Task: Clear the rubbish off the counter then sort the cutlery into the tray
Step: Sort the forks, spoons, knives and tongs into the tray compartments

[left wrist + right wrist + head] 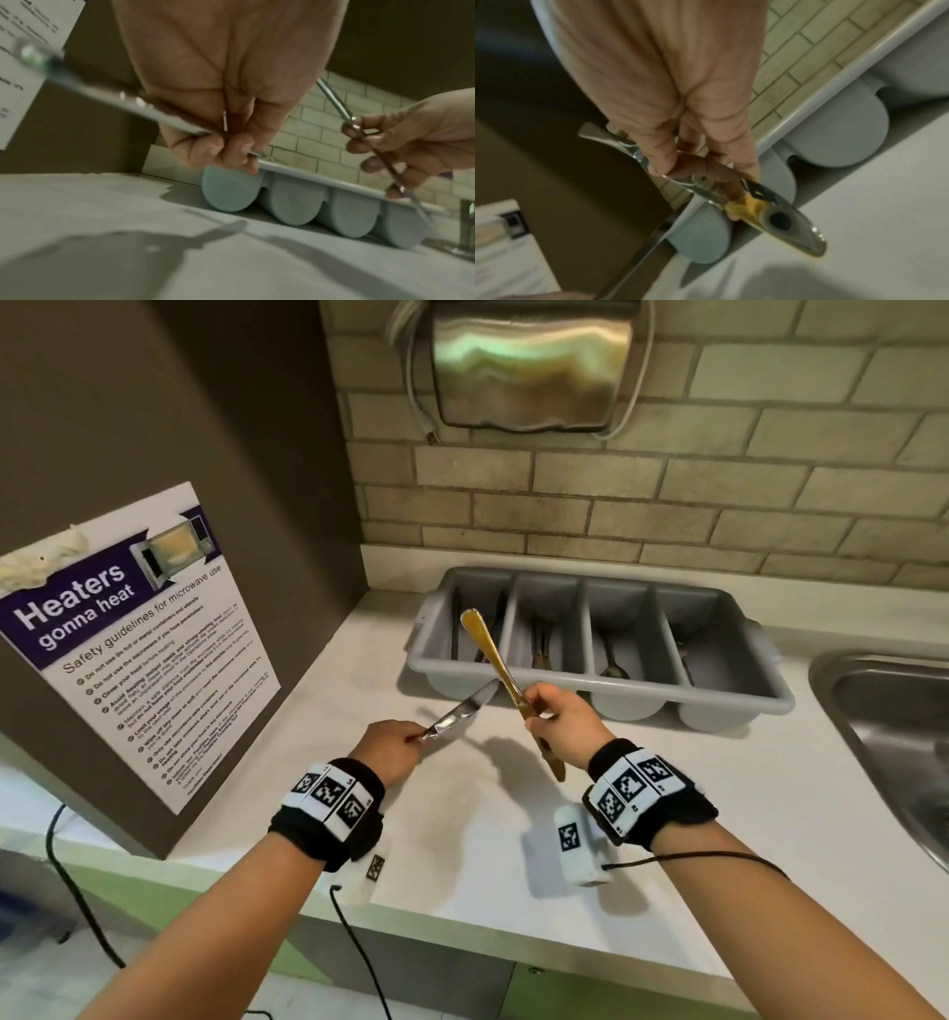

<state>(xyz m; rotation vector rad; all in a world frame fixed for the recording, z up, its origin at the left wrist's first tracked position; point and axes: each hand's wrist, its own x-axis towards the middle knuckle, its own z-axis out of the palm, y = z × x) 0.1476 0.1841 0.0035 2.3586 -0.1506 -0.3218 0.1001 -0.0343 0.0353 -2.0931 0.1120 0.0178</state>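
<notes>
Left hand (391, 746) fingers pinch a silver knife (458, 711); right hand (560, 719) grips a gold knife (500, 670), mid-frame before the tray (729, 603) at upper centre. Risk: crossed blades clash, loose pinch drops one onto the desk (462, 814).

Silver knife (457, 713) in left hand (387, 752): polished metal, mirror-glossy blade w/ bright glints. Second knife (506, 680) in right hand (560, 724): also shiny metal, reflecting a warm gold tint; in right wrist view its blade mirrors the surroundings. Cutlery tray (719, 600): grey plastic, smooth, matt-to-satin, rounded moulded ends. Tabletop (462, 839): white, smooth, low sheen, faint scuffs. Wall tiles (667, 495): beige brick-pattern, matt, slightly rough w/ grout lines. Side panel (128, 403): flat brown, matt. Poster (138, 634): printed paper, semi-gloss. Sink (893, 711): brushed stainless steel. Dispenser (529, 361) on wall: polished metal, wavy reflections. Wristbands (652, 793): black cloth, white marker tags.
</notes>
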